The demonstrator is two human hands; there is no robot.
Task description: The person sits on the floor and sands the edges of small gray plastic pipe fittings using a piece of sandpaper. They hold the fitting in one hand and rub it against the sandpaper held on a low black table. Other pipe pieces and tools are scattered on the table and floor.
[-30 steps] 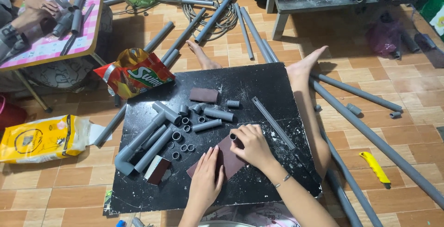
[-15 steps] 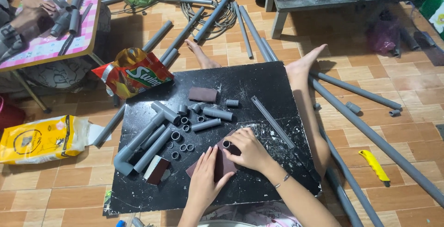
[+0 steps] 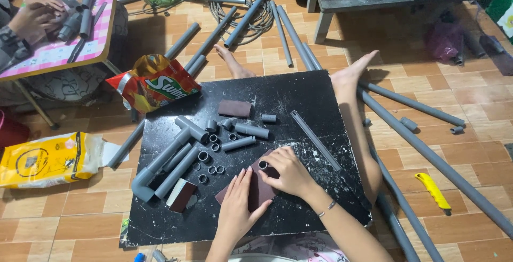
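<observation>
My left hand [image 3: 239, 202] lies flat on a sheet of dark red sandpaper [image 3: 260, 191] on the black board [image 3: 299, 96]. My right hand [image 3: 286, 172] grips a short grey pipe ring [image 3: 263, 165] and presses its end onto the sandpaper. Several more grey rings [image 3: 209, 161] lie just left of the hands. Short grey pipe pieces [image 3: 250, 130] and a long assembled pipe with an elbow [image 3: 160, 165] lie beyond them. Two sanding blocks rest on the board, one at the far side [image 3: 234, 108] and one near the front left [image 3: 180, 195].
My bare feet [image 3: 350, 72] rest at the board's far edge. Long grey pipes [image 3: 427, 158] lie on the tiled floor, with a yellow cutter [image 3: 433, 190] at right. Snack bags [image 3: 155, 83] sit left. Another person's hands [image 3: 32, 19] handle pipes on a pink table.
My right hand has slid the pipe ring leftward over the sandpaper and back a little; the sandpaper shifted slightly under my left hand.
</observation>
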